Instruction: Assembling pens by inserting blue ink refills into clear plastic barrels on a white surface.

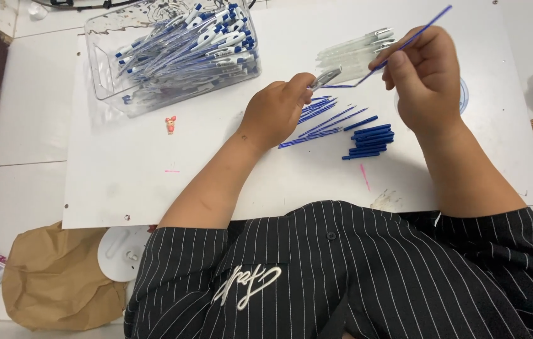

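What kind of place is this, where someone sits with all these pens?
Probably a small hand-assembly workbench for pens. A clear plastic bin holds many white-and-blue pens, loose blue refills and blue caps lie on the white board, and the right hand holds a thin blue refill.

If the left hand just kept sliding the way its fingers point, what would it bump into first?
The left hand holds a clear pen barrel pointing toward the right hand. Straight on, it would probably first meet the thin blue refill which that hand holds, then the hand itself. Depth is hard to judge from above.
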